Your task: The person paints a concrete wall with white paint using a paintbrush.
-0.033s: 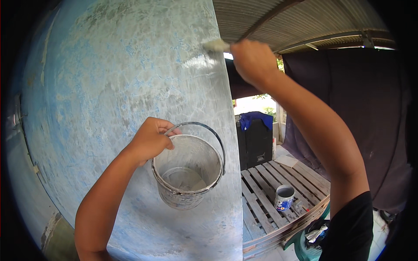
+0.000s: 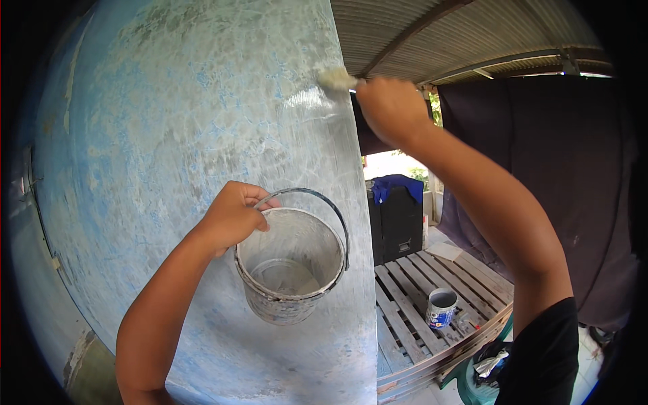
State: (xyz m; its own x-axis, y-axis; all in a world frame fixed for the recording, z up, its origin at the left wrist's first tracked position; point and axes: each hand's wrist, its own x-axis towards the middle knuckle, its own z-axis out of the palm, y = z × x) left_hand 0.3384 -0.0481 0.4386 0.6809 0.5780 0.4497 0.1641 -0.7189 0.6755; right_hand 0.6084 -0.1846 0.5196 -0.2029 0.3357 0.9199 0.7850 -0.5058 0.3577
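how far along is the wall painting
Done: pale wet streaks cover much of the wall, though blue still shows through. In hand: right hand presses the brush near the wall's upper edge; left hand holds the paint bucket, nearly empty. Left: the patchy blue areas.

Wall [image 2: 169,135] fills the left and centre. Left hand [image 2: 233,216] holds bucket [image 2: 290,266] by its rim in front of the wall. Right hand [image 2: 391,108] above and right of it, brush [image 2: 337,79] touching the wall's right edge. Slatted platform [image 2: 418,297] lower right, can [image 2: 441,308] on it, dark box [image 2: 397,216] behind
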